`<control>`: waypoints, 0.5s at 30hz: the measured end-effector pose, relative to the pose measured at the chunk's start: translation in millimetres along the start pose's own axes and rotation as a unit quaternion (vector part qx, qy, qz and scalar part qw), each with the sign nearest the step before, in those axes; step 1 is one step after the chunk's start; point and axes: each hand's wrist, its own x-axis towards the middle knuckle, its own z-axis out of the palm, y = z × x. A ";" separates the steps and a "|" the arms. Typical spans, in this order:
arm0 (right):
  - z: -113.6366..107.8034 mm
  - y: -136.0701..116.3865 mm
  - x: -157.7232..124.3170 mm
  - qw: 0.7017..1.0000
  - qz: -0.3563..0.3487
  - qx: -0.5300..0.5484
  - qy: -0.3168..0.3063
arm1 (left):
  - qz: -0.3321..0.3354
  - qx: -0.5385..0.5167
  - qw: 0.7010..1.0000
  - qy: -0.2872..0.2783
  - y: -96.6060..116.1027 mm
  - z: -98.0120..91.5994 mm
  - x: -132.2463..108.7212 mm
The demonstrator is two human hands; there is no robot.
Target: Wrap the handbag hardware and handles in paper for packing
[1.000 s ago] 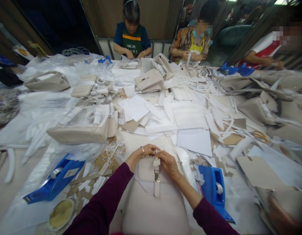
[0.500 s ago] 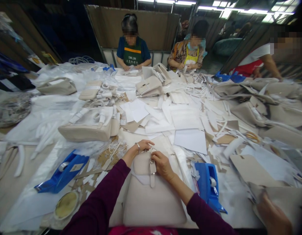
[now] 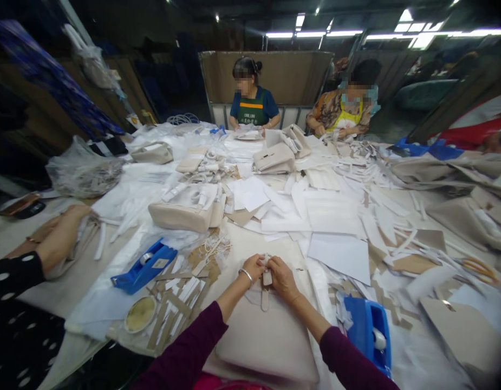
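Observation:
A pale beige handbag (image 3: 270,338) lies flat in front of me, its top edge pointing away. A short strap (image 3: 265,299) with a small metal fitting runs down the middle of its front. At the strap's upper end, my left hand (image 3: 253,267) is closed, fingertips pinched together. My right hand (image 3: 283,277) pinches the same strap end from the other side, and the two hands' fingertips meet there. Some small whitish piece shows between them, too small to make out. The fingers cover the top of the strap.
Blue tape dispensers (image 3: 147,265) (image 3: 370,336) stand on both sides. Nearby are a round tin (image 3: 140,314), cardboard strips (image 3: 169,311) and a wrapped bag (image 3: 185,208). Scissors (image 3: 480,269) lie at right. A co-worker's hand (image 3: 63,238) works at left; two people sit opposite.
My view has turned left. My left hand's outstretched fingers have closed at the strap's top beside my right. A co-worker's dotted sleeve has appeared at left; the hand at lower right is gone.

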 end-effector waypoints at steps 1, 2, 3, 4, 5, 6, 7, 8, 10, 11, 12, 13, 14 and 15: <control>0.2 0.6 -1.6 1.000 -0.006 0.004 -0.002 | -0.004 0.007 1.000 0.019 0.3 2.5 -2.9; 0.4 1.4 -3.2 1.000 -0.013 0.008 -0.004 | -0.007 0.013 0.999 0.037 1.1 4.5 -4.9; 0.7 2.3 -4.9 1.000 -0.017 0.011 -0.007 | -0.010 0.019 0.998 0.053 2.3 6.2 -6.4; 0.8 3.1 -6.6 1.000 -0.019 0.014 -0.011 | -0.014 0.024 0.997 0.065 3.5 7.8 -7.6; 0.6 3.5 -8.4 1.000 -0.020 0.017 -0.016 | -0.018 0.026 0.997 0.074 4.6 9.6 -8.6; -0.2 3.3 -10.1 0.999 -0.018 0.022 -0.023 | -0.022 0.027 0.996 0.081 5.4 11.4 -9.4; -2.1 2.1 -11.7 0.999 -0.012 0.029 -0.030 | -0.028 0.026 0.996 0.084 6.0 13.3 -10.0; -5.6 -0.6 -12.9 0.998 0.001 0.043 -0.035 | -0.035 0.023 0.996 0.085 6.3 15.1 -10.6; -19.7 -12.6 -14.2 0.994 0.049 0.094 -0.027 | -0.046 0.010 0.996 0.081 6.9 17.7 -11.6; -31.2 -23.0 -14.3 0.987 0.082 0.139 -0.022 | -0.051 0.000 0.996 0.076 7.3 18.1 -12.1; -46.3 -36.6 -14.4 0.973 0.114 0.200 -0.022 | -0.055 -0.011 0.996 0.071 8.0 18.0 -12.6; -64.8 -53.4 -14.8 0.952 0.142 0.269 -0.032 | -0.058 -0.022 0.996 0.067 9.0 17.3 -13.1; -86.5 -73.1 -15.9 0.920 0.153 0.355 -0.063 | -0.061 -0.033 0.996 0.064 10.1 16.2 -13.6; -110.7 -94.8 -18.1 0.881 0.152 0.436 -0.099 | -0.064 -0.043 0.995 0.062 11.4 14.9 -13.9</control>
